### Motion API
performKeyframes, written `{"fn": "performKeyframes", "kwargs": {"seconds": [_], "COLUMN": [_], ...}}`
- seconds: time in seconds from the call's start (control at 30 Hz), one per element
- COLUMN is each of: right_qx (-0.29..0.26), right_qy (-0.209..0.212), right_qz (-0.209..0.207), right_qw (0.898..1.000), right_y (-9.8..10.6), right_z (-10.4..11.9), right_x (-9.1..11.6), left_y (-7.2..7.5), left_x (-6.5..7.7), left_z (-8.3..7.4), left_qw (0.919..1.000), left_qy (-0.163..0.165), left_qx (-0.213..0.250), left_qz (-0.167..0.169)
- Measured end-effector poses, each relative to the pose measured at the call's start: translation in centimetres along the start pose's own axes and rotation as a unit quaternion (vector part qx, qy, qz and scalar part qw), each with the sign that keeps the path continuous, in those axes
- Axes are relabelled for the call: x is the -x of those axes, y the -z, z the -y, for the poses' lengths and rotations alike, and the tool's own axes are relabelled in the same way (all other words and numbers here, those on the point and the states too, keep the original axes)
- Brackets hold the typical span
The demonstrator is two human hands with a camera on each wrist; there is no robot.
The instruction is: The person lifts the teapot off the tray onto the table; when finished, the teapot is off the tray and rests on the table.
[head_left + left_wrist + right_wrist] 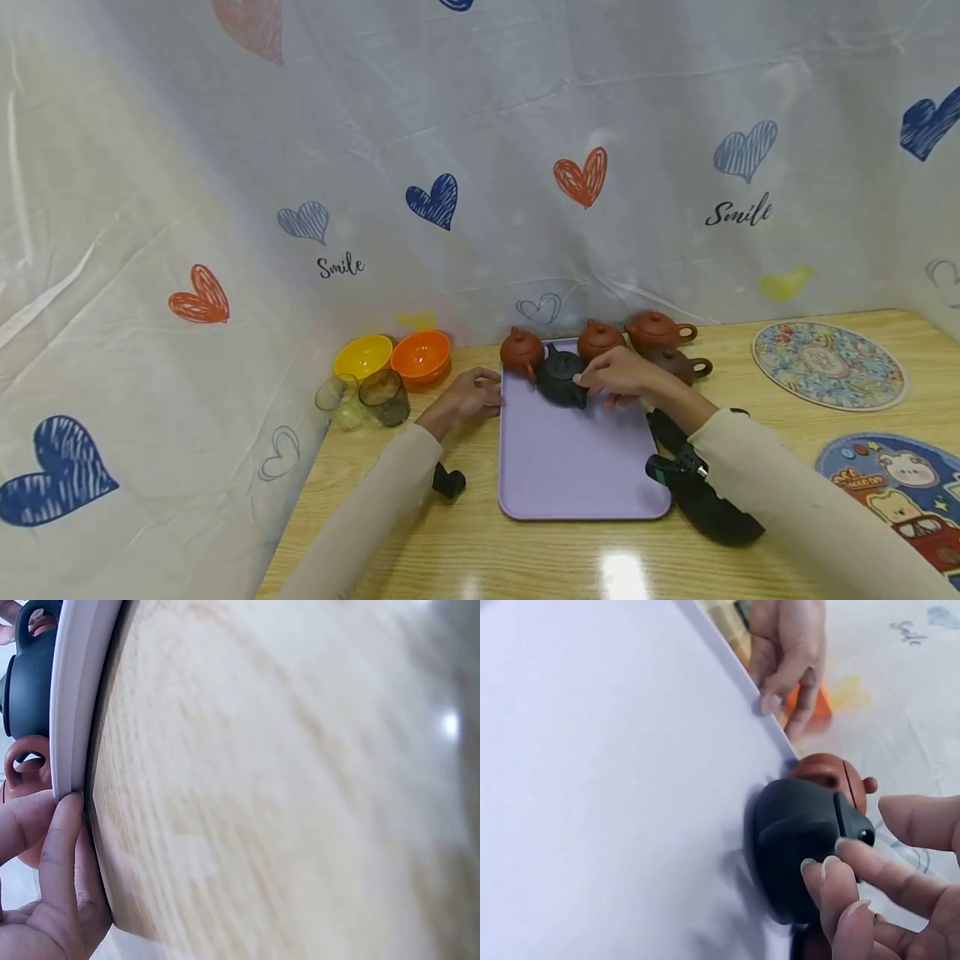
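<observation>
A lilac tray (570, 467) lies on the wooden table. My left hand (474, 396) is at its left edge, with thumb and fingers (60, 859) pinching the rim in the left wrist view. A black teapot (559, 379) stands towards the back of the tray, its handle facing the front right. Right beside it is my right hand (618, 375), fingertips at the teapot's side and thumb held apart from them in the right wrist view. A reddish-brown teapot (521, 352) stands in the tray's back left corner, close to the black one.
Another reddish-brown teapot (600, 339) is at the tray's back right, with a third (654, 330) and a dark brown teapot (675, 363) to its right. Yellow (363, 357) and orange bowls (422, 357) and two glasses (384, 398) stand left. Round mats (828, 367) lie right.
</observation>
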State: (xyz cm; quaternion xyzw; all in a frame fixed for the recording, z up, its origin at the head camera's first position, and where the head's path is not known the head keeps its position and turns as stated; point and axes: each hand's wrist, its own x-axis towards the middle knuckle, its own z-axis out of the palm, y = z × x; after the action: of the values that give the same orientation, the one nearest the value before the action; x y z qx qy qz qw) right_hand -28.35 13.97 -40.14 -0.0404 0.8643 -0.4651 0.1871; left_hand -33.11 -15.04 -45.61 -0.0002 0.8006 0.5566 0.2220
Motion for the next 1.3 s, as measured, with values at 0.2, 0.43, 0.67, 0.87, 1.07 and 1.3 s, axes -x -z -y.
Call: {"fn": "performKeyframes", "kwargs": {"seconds": [0.2, 0.43, 0.67, 0.87, 1.07, 1.3], "right_qx": [0.005, 0.043, 0.041, 0.032, 0.019, -0.005], "right_qy": [-0.031, -0.03, -0.048, -0.043, -0.036, -0.034], "right_qz": [-0.015, -0.007, -0.012, -0.01, -0.002, 0.005], "right_qw": [0.999, 0.999, 0.998, 0.999, 0.999, 0.999], "right_y": [-0.5, -1.3, -1.8, -1.8, -1.7, -0.9], "right_z": [0.3, -0.2, -0.3, -0.4, -0.3, -0.4], "right_x": [-0.6, -1.1, -1.3, -1.3, -0.9, -0.3], "left_y": [0.0, 0.0, 0.0, -0.1, -0.2, -0.1], "left_x": [0.0, 0.0, 0.1, 0.1, 0.0, 0.0], "left_z": [-0.2, -0.3, -0.4, -0.2, 0.0, 0.1], "left_qw": [1.0, 1.0, 1.0, 0.9999, 0.9999, 0.9999], "left_qy": [-0.008, -0.003, -0.005, -0.01, -0.017, -0.01], "left_qx": [0.003, -0.003, -0.001, 0.003, -0.001, -0.001], "left_qz": [0.002, -0.001, 0.0, 0.002, 0.0, -0.001]}}
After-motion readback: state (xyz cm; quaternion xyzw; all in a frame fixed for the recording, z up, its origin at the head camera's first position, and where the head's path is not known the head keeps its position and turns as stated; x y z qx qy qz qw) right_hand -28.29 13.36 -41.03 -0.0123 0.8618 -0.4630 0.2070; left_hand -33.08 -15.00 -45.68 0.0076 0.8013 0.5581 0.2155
